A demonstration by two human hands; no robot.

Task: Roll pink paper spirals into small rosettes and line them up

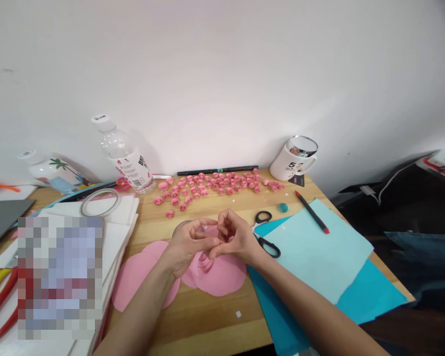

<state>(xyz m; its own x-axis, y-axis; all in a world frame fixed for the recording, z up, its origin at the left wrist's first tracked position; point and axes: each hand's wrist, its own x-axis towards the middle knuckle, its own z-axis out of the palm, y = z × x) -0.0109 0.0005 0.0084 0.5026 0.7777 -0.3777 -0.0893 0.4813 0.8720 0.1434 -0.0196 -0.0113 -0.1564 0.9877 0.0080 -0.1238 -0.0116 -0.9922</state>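
Observation:
My left hand (187, 244) and my right hand (235, 240) meet over the middle of the wooden table (222, 316), fingers curled and pinched together on a pink paper strip (206, 258) that curls down between them. Under the hands lie pink paper circles (141, 277). Several small pink rolled paper roses (211, 185) are spread in rows farther back on the table. Black-handled scissors (267, 232) lie just right of my right hand.
Light blue and teal paper sheets (319, 252) with a red pen (311, 211) lie at the right. A white mug (294, 160), a black marker (217, 170), a plastic bottle (124, 155) and a tape ring (100, 202) on white sheets stand behind and left.

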